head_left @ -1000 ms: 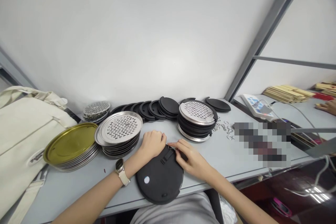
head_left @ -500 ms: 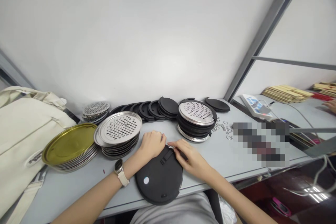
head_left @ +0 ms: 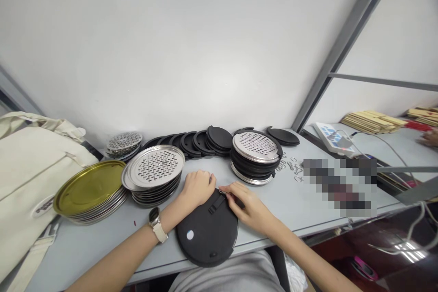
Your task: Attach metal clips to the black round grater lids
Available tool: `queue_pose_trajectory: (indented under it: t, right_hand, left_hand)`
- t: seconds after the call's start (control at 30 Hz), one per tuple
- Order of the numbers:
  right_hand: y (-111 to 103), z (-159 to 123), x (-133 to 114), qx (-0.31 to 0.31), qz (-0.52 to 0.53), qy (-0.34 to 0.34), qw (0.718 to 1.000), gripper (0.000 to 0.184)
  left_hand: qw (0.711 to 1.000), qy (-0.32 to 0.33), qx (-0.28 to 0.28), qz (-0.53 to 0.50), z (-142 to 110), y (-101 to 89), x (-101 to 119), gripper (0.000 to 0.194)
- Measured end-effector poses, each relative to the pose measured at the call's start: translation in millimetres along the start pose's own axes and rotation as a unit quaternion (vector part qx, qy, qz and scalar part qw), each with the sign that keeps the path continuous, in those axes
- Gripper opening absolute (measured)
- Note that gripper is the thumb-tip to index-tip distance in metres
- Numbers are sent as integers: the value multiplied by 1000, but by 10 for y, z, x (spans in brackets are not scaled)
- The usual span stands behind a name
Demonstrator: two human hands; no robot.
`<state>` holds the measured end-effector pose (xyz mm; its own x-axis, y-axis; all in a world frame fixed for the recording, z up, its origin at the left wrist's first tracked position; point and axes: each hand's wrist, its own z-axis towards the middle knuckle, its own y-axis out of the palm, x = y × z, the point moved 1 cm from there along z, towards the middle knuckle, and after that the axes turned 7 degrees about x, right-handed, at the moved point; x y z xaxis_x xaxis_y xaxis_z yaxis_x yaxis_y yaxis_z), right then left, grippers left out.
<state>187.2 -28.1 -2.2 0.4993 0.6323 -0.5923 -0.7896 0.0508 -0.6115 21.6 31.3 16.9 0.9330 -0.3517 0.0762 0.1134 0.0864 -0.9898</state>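
Observation:
A round black disc (head_left: 205, 230) lies flat at the table's front edge, with a white round sticker, a small slot and a short black strap (head_left: 216, 205) on its face. My left hand (head_left: 199, 187), with a watch on the wrist, is closed at the disc's far rim; its fingertips are mostly hidden. From the right, my right hand (head_left: 246, 204) pinches a small metal clip (head_left: 222, 192) at the strap's upper end. The clip's exact shape is covered by the fingers.
Perforated metal plates are stacked left (head_left: 159, 169) and right (head_left: 256, 147). Gold-coloured lids (head_left: 91, 187) sit beside a cream bag (head_left: 30, 182). Black discs (head_left: 219, 138) line the wall. Small metal rings and clips (head_left: 294, 165) lie right, near a blurred patch. Another person's hand (head_left: 429, 138) shows far right.
My hands stay almost in place, with the right fingertips shifted very slightly at the metal clip. At far right, the other person's hand has moved and looks blurred.

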Motion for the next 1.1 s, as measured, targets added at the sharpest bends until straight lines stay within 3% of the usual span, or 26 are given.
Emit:
queue_pose_trajectory:
  t: [1.1]
  right_hand:
    - [6,-4,75,-13,5,11,1000,28]
  left_hand:
    - [1000,-3,13,-4,3,-15,9,41]
